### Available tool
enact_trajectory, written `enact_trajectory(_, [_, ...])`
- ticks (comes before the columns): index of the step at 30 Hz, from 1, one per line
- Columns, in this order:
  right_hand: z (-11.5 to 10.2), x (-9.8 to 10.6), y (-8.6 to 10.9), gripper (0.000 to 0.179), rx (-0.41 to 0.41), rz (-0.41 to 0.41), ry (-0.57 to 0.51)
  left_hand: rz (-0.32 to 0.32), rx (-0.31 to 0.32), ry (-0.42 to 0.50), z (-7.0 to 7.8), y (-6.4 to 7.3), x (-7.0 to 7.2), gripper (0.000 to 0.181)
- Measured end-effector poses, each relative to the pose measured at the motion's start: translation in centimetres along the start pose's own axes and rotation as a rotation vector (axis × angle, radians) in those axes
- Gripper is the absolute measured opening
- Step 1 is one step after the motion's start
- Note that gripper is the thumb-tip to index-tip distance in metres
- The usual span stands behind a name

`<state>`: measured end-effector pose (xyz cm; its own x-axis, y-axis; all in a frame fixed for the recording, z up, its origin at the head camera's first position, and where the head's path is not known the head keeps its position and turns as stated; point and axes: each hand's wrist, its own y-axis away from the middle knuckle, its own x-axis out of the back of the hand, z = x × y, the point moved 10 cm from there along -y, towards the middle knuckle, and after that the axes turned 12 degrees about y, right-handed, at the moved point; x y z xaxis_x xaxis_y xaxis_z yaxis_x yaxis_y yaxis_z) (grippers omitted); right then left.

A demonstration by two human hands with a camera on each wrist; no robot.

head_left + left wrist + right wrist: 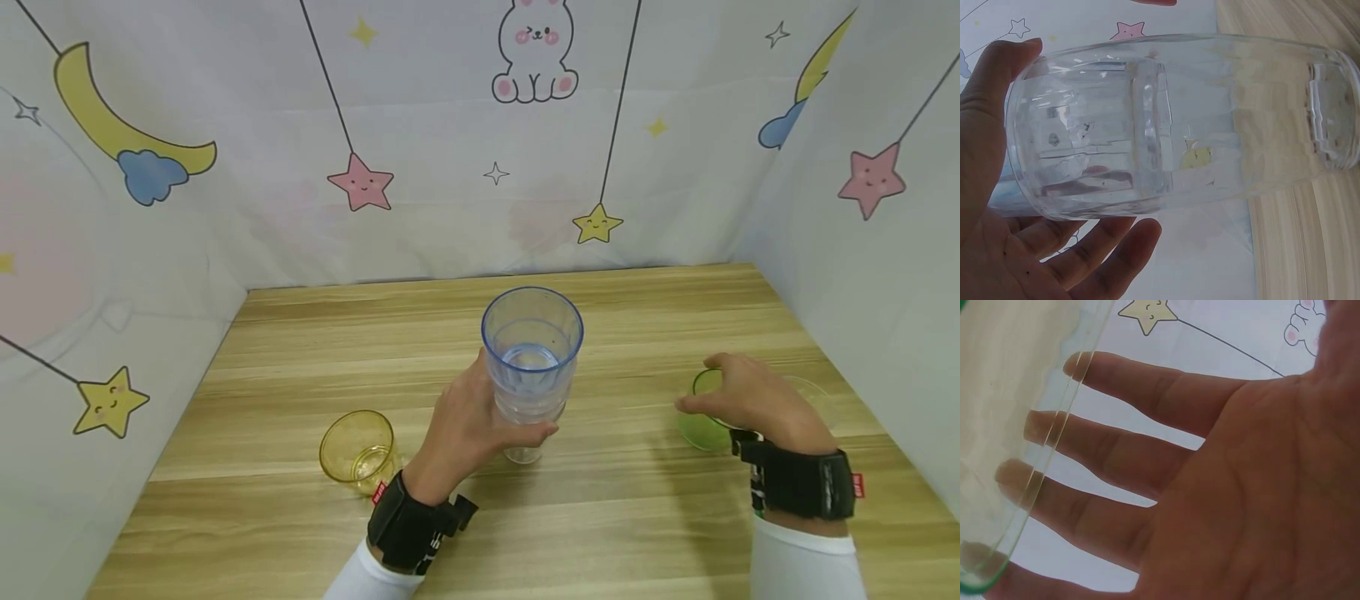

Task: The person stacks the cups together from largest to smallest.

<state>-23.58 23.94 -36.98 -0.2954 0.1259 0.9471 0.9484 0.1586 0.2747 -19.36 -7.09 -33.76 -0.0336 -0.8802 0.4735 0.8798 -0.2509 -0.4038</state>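
In the head view my left hand point(472, 417) grips a tall clear glass near the middle of the table. A blue-rimmed cup point(532, 329) sits upright at its top. The left wrist view shows the clear glass point(1204, 125) sideways, with the cup's base seen through its wall; thumb and fingers lie around its upper end. At the right, my right hand point(757, 404) holds a green-tinted glass cup point(699, 432), thumb and forefinger at its rim, part of it hidden by the hand. Through clear glass point(1016, 394) in the right wrist view, several fingertips show.
A yellow glass cup point(358, 450) stands left of my left hand. Beside my right hand, the faint rim of a clear glass piece point(813, 390) shows. The wooden table point(585, 525) is bordered by printed cloth walls point(450, 242) at the back and both sides.
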Motion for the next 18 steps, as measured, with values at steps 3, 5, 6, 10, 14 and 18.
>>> enact_trajectory(3, [0.16, -0.06, -0.04, 0.093, 0.004, -0.007, 0.001, -0.004, 0.0, 0.008, 0.06, 0.02, 0.03, 0.105])
enact_trajectory(5, [0.28, -0.09, -0.08, 0.093, 0.006, -0.01, -0.002, -0.004, 0.0, 0.008, 0.11, 0.0, 0.05, 0.105])
enact_trajectory(6, [0.33, -0.1, -0.09, 0.093, 0.008, -0.009, -0.003, -0.005, 0.0, 0.008, 0.11, -0.01, 0.04, 0.105])
enact_trajectory(10, [0.46, -0.1, -0.06, 0.092, 0.012, -0.01, -0.001, -0.006, 0.005, 0.003, 0.09, -0.02, 0.0, 0.107])
enact_trajectory(14, [0.59, -0.15, -0.07, 0.091, 0.008, -0.018, 0.001, -0.005, 0.012, 0.005, 0.02, 0.02, -0.02, 0.109])
enact_trajectory(18, [0.79, -0.13, -0.14, 0.088, -0.002, -0.014, 0.002, -0.002, 0.014, 0.002, -0.01, 0.05, 0.01, 0.109])
